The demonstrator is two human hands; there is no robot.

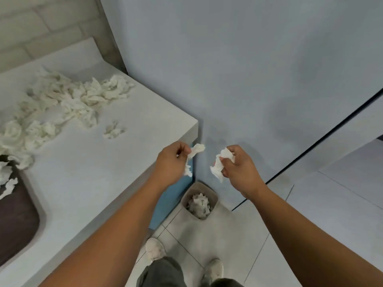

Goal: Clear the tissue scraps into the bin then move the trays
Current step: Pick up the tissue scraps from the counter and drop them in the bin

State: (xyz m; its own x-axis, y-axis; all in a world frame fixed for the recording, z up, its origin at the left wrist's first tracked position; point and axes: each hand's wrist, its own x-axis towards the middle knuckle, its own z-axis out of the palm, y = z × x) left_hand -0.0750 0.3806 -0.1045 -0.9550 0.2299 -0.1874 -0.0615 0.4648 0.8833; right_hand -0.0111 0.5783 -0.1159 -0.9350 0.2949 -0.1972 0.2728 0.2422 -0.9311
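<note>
Two tissue scraps are up in the air. A long thin scrap [195, 151] is pinched by the left hand [173, 160], whose fingers are curled, just past the corner of the desk [103, 162]. A bigger crumpled scrap [219, 164] is gripped in the curled fingers of the right hand [238, 164]. Both hands are above the bin [189, 192], which stands on the floor [228, 235] by the desk corner and has white tissue [199, 205] inside. Many more scraps lie in a big pile [68, 104] far back on the desk, well apart from the hands. One small scrap [113, 130] lies alone near it. A dark tray [18, 224] sits at the left edge with a few scraps on it.
</note>
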